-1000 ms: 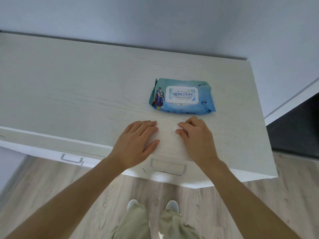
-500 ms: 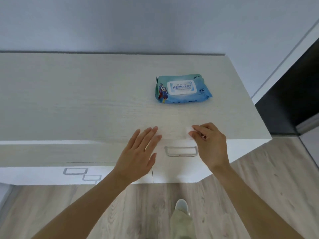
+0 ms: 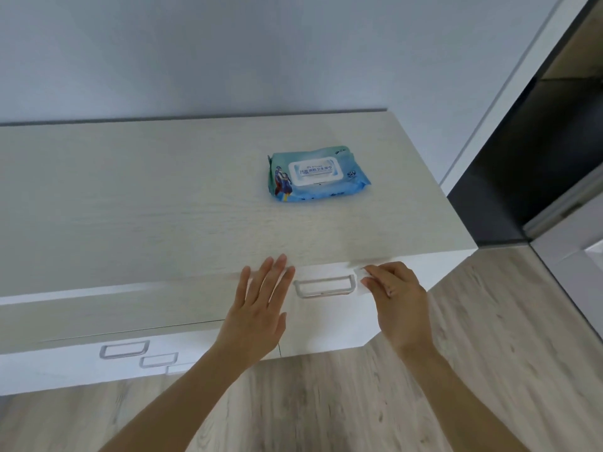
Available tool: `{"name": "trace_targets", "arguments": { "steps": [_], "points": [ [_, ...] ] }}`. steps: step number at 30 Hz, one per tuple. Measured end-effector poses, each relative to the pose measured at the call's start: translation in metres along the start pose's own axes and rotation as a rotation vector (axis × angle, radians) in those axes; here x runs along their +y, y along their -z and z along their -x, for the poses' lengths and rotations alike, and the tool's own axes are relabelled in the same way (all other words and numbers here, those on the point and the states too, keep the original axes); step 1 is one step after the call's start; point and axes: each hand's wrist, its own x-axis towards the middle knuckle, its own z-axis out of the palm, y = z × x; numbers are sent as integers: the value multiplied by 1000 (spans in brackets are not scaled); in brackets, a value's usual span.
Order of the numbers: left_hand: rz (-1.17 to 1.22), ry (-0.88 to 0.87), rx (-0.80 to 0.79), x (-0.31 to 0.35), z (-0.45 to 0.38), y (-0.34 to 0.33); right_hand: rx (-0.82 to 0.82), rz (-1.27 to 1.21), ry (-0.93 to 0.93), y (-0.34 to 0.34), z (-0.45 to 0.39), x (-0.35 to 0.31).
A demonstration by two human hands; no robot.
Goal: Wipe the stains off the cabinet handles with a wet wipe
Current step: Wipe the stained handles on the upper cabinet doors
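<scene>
The right hand [image 3: 396,300] pinched a small white wet wipe [image 3: 359,275] between thumb and curled fingers, the wipe bunched at the fingertips and hard to make out against the white drawer front. It sat just beside the right end of the metal handle [image 3: 323,286]; whether it touched the handle could not be told. To the left of that handle, the left hand [image 3: 257,309] lay flat with its fingers straight and slightly spread, holding nothing, its fingertips at the front edge of the cabinet [image 3: 146,207]. Beyond both hands, further back on the cabinet top and well apart from them, a blue pack of wet wipes [image 3: 316,174] lay flat with its lid closed. Below and to the left of the left hand, two more handles [image 3: 125,349] showed on the lower drawer fronts. Under both forearms ran a wood-grain floor [image 3: 489,370], and a pale wall [image 3: 228,53] rose behind the cabinet.
</scene>
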Motion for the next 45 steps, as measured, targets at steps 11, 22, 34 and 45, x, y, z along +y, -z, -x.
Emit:
{"name": "trace_targets", "arguments": {
  "steps": [11,22,34,45],
  "points": [
    [-45,31,532,1,-17,-74,364,-61,423,-50,-6,68],
    [-125,89,910,7,-50,-113,582,-373,711,-96,-23,102],
    [-214,31,1016,1,-53,-122,410,-972,559,-117,-7,107],
    [-225,109,991,12,-47,-132,437,-940,548,-119,-2,102]
  ]
}}
